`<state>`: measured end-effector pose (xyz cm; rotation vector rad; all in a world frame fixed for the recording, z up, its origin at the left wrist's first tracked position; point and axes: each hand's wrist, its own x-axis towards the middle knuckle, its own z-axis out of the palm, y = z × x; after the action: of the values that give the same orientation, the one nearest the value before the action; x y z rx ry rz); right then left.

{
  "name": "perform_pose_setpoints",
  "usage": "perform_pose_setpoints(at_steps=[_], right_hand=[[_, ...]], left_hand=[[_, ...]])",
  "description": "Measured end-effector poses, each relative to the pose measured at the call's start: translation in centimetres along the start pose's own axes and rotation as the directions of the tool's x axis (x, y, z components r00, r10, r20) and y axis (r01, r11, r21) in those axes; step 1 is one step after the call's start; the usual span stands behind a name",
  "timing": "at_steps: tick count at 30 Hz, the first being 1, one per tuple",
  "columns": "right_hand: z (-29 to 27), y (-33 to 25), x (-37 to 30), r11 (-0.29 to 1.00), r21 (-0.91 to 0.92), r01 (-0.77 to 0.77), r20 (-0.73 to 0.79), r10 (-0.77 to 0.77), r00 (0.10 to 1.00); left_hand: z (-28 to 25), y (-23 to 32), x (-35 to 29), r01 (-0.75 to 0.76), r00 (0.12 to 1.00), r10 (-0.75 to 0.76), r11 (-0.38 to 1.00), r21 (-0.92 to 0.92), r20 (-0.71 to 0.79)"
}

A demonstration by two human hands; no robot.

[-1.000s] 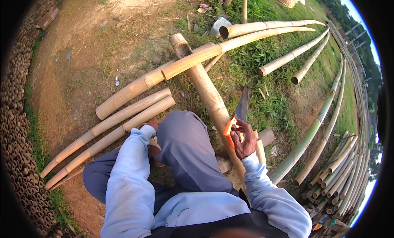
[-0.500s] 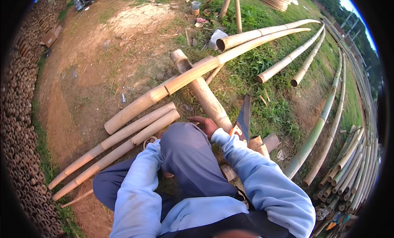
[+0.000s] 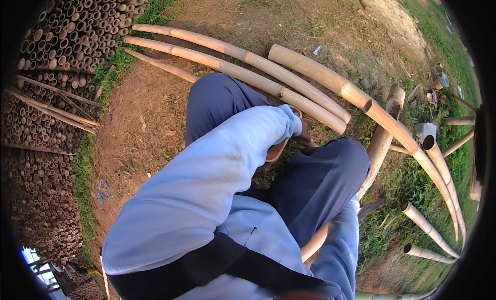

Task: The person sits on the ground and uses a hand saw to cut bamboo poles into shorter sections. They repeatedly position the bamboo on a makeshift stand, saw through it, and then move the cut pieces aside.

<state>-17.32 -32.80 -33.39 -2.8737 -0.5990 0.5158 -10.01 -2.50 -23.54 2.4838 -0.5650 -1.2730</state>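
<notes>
My left hand (image 3: 305, 130) reaches down beside my sandalled foot (image 3: 276, 151), close to the near ends of two cut bamboo poles. Its fingers are mostly hidden by the cuff and shadow, so what they hold does not show. My right forearm (image 3: 338, 238) passes behind my bent knee, which hides the right hand. Past that knee, the dark blade of a handsaw (image 3: 371, 208) shows on the ground. A thick bamboo post (image 3: 378, 155) with a notched end supports a long bamboo pole (image 3: 398, 128) with an open cut end. A shorter bamboo length (image 3: 310, 71) lies against that end.
Two bamboo poles (image 3: 235, 67) lie side by side beyond my knees. Stacked bamboo (image 3: 57, 47) fills the left side, with a blue cord (image 3: 103, 192) on the dirt nearby. More poles (image 3: 421, 222) rest on the grass at right, near a whitish block (image 3: 426, 129).
The view has swung to the left, bringing the bamboo stack closer. My left arm now stretches across toward the foot and pole ends. My right hand, visible near the saw before, is now hidden.
</notes>
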Motion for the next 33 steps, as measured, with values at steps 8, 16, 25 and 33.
perform_pose_setpoints(at_steps=[8, 16, 25, 33], right_hand=[[3.9, 0.0, 0.4, 0.999, 0.009, -0.031, -0.069, 0.032, 0.997], [9.5, -0.7, 3.4, 0.994, 0.038, -0.1, -0.157, 0.105, 0.982], [1.7, -4.9, -0.2, 0.975, 0.171, -0.143, -0.033, 0.151, 0.988], [0.4, -5.5, 0.3, 0.979, 0.113, -0.169, -0.032, 0.174, 0.984]], left_hand=[[-0.6, 0.1, 1.2, -0.191, 0.98, 0.174, 0.959, 0.21, 0.099], [-9.0, 4.8, 3.9, -0.232, 0.684, 0.153, 0.973, -0.015, -0.714], [-17.4, 17.9, 10.5, 0.017, 0.773, 0.279, 0.889, 0.458, -0.57], [-17.4, 16.0, 11.3, -0.015, 0.855, 0.255, 0.882, 0.47, -0.451]])
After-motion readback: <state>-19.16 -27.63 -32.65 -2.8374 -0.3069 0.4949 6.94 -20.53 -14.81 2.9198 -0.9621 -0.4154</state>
